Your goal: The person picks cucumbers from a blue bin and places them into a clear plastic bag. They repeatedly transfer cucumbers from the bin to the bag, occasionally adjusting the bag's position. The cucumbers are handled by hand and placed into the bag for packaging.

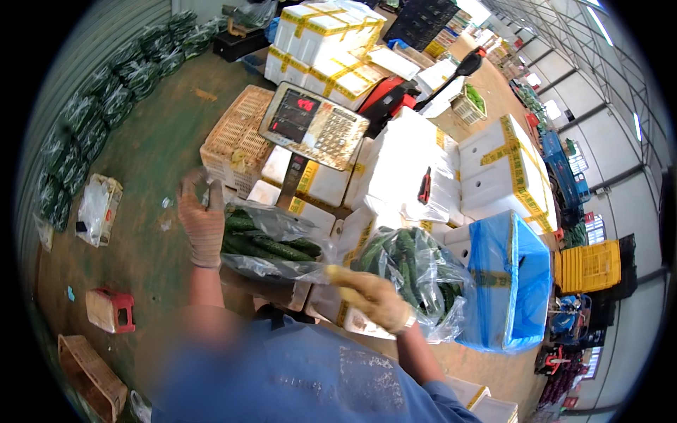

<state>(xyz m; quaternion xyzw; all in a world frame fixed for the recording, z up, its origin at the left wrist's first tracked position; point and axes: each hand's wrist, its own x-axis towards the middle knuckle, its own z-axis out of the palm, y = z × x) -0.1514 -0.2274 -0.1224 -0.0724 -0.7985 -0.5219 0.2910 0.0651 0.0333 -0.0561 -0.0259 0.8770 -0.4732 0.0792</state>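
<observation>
A clear plastic bag [277, 214] lies open in front of me with several dark green cucumbers [280, 247] inside. My left hand [200, 222], in a striped, dirty work glove, is raised at the bag's left end. Its thumb and fingers are curved, and a sliver of plastic shows between them; whether they grip it is unclear. At the right end, my right hand [373, 299] in a yellowish glove is shut on the bag's edge, slightly blurred. To its right rests another clear bag of cucumbers [407, 259]. Beyond the first bag stands a digital scale display [314, 126], lit red.
A foam box lined with blue plastic [489, 280] stands at the right. Taped white foam boxes [328, 69] are stacked ahead, and a red-handled cutter [424, 186] lies on one. A plastic crate [232, 137], a red-legged stool [111, 311] and bagged vegetables [95, 116] are at left.
</observation>
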